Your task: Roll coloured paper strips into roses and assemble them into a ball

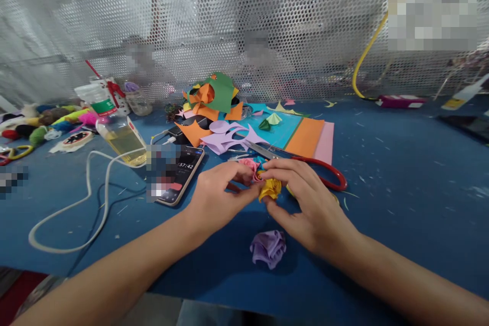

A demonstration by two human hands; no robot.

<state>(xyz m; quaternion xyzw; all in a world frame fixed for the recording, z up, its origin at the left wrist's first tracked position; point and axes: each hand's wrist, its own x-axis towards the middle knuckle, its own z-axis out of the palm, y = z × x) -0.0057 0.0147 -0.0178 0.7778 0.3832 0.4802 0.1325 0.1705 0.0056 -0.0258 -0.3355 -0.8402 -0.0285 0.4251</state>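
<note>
**Flower cluster (270, 191) pinched between both hands over the middle of the bench (401, 204)**

The cluster is a pink flower (248, 164), a blue flower (260, 161) and a yellow flower (272, 187), packed together, midway between the bench's near and far edges. The left hand (219, 196) has its grip narrowed on the pink side, thumb tip against the yellow petals. The right hand (313, 204) has its grip closed about the yellow flower, thumb below and fingers above. Whether the flowers are joined is hidden by the fingers.

Judging by what lies here, the shaping of these flowers is done, and so is that of the purple flower (268, 248), which lies loose toward the near edge, apart from the cluster. Bringing it in with the others seems to be left, though how many flowers are wanted cannot be told.

The cluster's long axis appears to slant from the far left toward the near right; the yellow folds face mostly upward. The purple flower is roundish, with no clear long axis.

Just beyond the hands lie red-handled scissors (336, 177) and purple offcuts (218, 145). Farther on, toward the far edge, are a blue sheet (284, 130), an orange sheet (306, 136) and a pink sheet (325, 142). A phone (192, 163) lies left of the left hand.
</note>
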